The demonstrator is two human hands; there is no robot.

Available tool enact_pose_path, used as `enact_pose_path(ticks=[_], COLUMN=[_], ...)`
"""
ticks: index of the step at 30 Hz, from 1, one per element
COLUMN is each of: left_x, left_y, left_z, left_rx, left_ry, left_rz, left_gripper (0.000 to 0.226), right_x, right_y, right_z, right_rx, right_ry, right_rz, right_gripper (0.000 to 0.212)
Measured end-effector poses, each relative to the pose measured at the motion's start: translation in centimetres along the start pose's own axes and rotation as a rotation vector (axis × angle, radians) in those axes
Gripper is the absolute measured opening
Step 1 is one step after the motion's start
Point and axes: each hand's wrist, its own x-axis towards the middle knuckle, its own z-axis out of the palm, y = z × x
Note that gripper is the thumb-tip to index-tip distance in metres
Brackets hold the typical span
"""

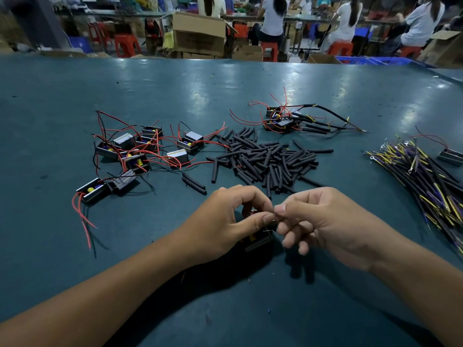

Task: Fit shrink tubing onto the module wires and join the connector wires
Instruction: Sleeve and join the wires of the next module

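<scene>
Pinching a thin bare wire end (273, 213) between thumb and forefinger of the left hand (233, 221), just this side of the tube pile (265, 159). Meeting it tip to tip with the right hand (318, 221), thumb and forefinger closed on the same strand, remaining fingers curled loosely underneath and holding nothing visible. Hanging below the left fingers (265, 217), and partly hidden by them: a module (259, 240), dark, with a yellow part showing. Cannot tell whether a tube is already threaded on its wire.

Lying beyond the hands: the tube pile itself, black pieces heaped loosely on the table (175, 83). Sitting left of the pile: unworked modules (130, 151) with red and black leads tangled together. Resting behind the pile, to its right: a few finished assemblies (290, 121), sleeved and joined. Spreading far right of the pile: a connector bundle (426, 176), black, yellow and purple, with a stray unit (451, 156) at its far side.

Judging the step as twisting two stripped ends together. Risking a splayed or snapped strand from over-twisting so fine a conductor. Risking also a slack joint pulling apart under the dangling module's weight. Worse, joining without a tube slid on beforehand, forcing the splice to be undone.
</scene>
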Motion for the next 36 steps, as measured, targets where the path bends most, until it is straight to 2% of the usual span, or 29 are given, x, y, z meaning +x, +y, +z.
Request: enact_pose_path(ticks=[10, 18, 24, 28, 36], left_x=[0.04, -0.01, -0.08, -0.2, -0.06], left_y=[-0.35, -0.09, -0.04, 0.02, -0.19], left_z=[-0.42, -0.29, -0.22, 0.07, 0.03], left_rx=[-0.057, -0.063, -0.06, 0.037, -0.037], left_ry=[-0.034, -0.017, -0.013, 0.032, 0.094], left_rz=[-0.02, -0.006, -0.024, -0.009, 0.017], left_gripper=[0.004, 0.003, 0.003, 0.003, 0.003], right_x=[0.15, 0.26, 0.38, 0.4, 0.28], right_y=[0.09, 0.15, 0.31, 0.24, 0.41], right_z=[-0.29, -0.52, -0.65, -0.61, -0.3], right_rx=[-0.006, 0.035, 0.001, 0.062, 0.174], right_ry=[0.005, -0.03, -0.029, -0.038, -0.09], right_rz=[-0.077, 0.002, 0.05, 0.08, 0.007], right_gripper=[0.023, 0.018, 0.028, 0.029, 0.003])
